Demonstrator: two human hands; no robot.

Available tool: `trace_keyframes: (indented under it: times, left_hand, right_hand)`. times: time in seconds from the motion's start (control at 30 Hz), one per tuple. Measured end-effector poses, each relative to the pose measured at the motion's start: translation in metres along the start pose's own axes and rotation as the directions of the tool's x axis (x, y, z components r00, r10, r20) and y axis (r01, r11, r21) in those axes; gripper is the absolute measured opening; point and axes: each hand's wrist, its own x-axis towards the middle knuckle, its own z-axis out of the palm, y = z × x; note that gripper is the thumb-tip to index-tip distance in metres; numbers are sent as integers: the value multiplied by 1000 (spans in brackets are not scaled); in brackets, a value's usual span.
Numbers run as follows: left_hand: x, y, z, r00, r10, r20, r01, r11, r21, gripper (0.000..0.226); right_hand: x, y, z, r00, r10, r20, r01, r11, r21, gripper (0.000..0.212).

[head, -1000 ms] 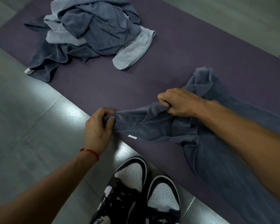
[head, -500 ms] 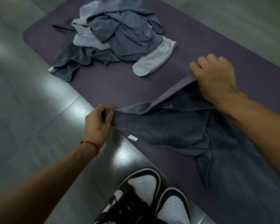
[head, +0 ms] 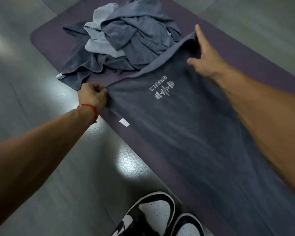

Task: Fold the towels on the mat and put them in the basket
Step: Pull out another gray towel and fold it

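**On the mat: dark towel spread, both hands at its far corners**

On the purple mat (head: 255, 53) a dark grey towel (head: 186, 133) lies spread nearly flat, running from the far middle down to the near right edge of view. White logo (head: 162, 89) with lettering and a pulse-line mark sits on the upper part, reads mirrored. Small white tag (head: 124, 122) on the towel's left edge, just inside the mat border.

Left hand (head: 92, 96) at the towel's near-left corner, fingers curled tight, thumb and fingers pinching the cloth edge. Knuckles up, the hand lying at the mat's left border. Red string bracelet (head: 90, 109) on that wrist.

Right hand (head: 206, 55) at the far-right corner of the towel. Fingers extended and spread, index pointing away up the mat, thumb splayed out to the left on the cloth. The corner fabric bunches dark under the palm between thumb and index; cannot tell whether the hidden fingers grip the edge or just press it down. Forearm crosses over the towel's right side.

Pile of unfolded towels (head: 126, 43) at the far end of the mat, mixed dark grey, blue-grey and pale grey, crumpled together. The spread towel's far edge touches or overlaps the pile's near right side. One dark towel from the pile trails off toward the mat's left edge.

Grey tile floor (head: 41, 57) left of the mat, with bright light glare. Black-and-white sneakers (head: 153, 217) at bottom, on the floor beside the mat edge. Basket not visible.
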Motion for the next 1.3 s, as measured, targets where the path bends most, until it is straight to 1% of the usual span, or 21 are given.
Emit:
trace_keyframes:
  times: [0.07, 0.13, 0.23, 0.33, 0.37, 0.4, 0.43, 0.47, 0.5, 0.53, 0.57, 0.6, 0.63, 0.7, 0.77, 0.83, 0.87, 0.97, 1.13, 1.23, 1.3]
  left_hand:
    - [8, -5, 2, 998, -70, 8, 70, 998, -9, 12]
    - [11, -8, 5, 990, -126, 66, 127, 992, -17, 7]
    - [15, -16, 10, 981, -158, 110, 160, 987, -15, 6]
    - [9, -20, 13, 985, -131, 109, 123, 990, 72, 10]
    - [2, -20, 13, 993, -83, 81, 67, 982, 176, 18]
    - [-8, -17, 14, 998, 16, 59, -35, 945, 326, 28]
    - [-23, -13, 15, 984, 163, 73, -178, 869, 461, 38]
    - [-42, -8, 18, 929, 345, 130, -359, 764, 536, 47]
    - [-64, -3, 23, 831, 511, 218, -539, 645, 542, 52]
    - [-86, 1, 33, 726, 605, 327, -674, 533, 511, 54]
    - [-104, -2, 46, 639, 628, 444, -763, 442, 472, 57]
    - [-120, -6, 61, 599, 583, 548, -799, 391, 457, 59]
    - [-131, -12, 74, 599, 497, 628, -800, 379, 464, 63]
    - [-138, -28, 92, 632, 363, 685, -774, 352, 527, 69]
    - [-134, -35, 95, 632, 338, 697, -774, 326, 543, 71]
    - [-132, -33, 94, 636, 312, 706, -771, 308, 558, 72]
    - [-132, -31, 95, 651, 282, 705, -757, 300, 580, 71]
    - [-139, -19, 103, 706, 196, 681, -704, 297, 645, 73]
    - [-137, 10, 113, 759, -56, 648, -614, 269, 742, 85]
    - [-122, 39, 131, 736, -199, 647, -619, 192, 762, 100]
    - [-125, 68, 156, 661, -139, 737, -730, 106, 675, 101]
  right_hand:
    - [-9, 6, -2, 992, -94, 87, 112, 963, -243, 93]
    - [-28, 17, 3, 988, -91, 123, 134, 903, -408, 88]
    - [-77, 34, 26, 996, 47, 75, -1, 851, -525, 76]
    - [-142, 47, 53, 989, 146, -25, -126, 743, -658, 68]
    - [-163, 50, 59, 984, 164, -69, -166, 706, -689, 67]
    - [-182, 52, 64, 977, 175, -125, -211, 670, -712, 67]
    - [-198, 53, 67, 963, 194, -185, -267, 633, -727, 68]
    - [-211, 55, 70, 939, 246, -242, -343, 604, -719, 70]
    - [-219, 58, 73, 904, 322, -280, -422, 585, -692, 73]
    - [-225, 64, 77, 867, 406, -290, -489, 580, -652, 75]
    - [-228, 72, 81, 837, 479, -265, -530, 587, -612, 77]
    - [-232, 81, 85, 826, 525, -207, -534, 609, -586, 79]
    - [-235, 90, 87, 837, 530, -136, -504, 650, -569, 80]
    - [-243, 99, 79, 882, 469, -40, -430, 768, -475, 75]
    - [-263, 101, 64, 933, 356, -56, -349, 854, -386, 66]
    - [-296, 109, 51, 948, 298, -112, -317, 856, -408, 61]
    - [-315, 115, 43, 937, 322, -136, -349, 842, -411, 59]
    - [-380, 142, 18, 855, 461, -238, -519, 755, -400, 55]
    - [-477, 184, -47, 653, 614, -444, -750, 607, -264, 50]
    - [-508, 213, -85, 531, 671, -517, -832, 530, -167, 52]
    - [-514, 239, -106, 525, 636, -565, -821, 553, -141, 62]
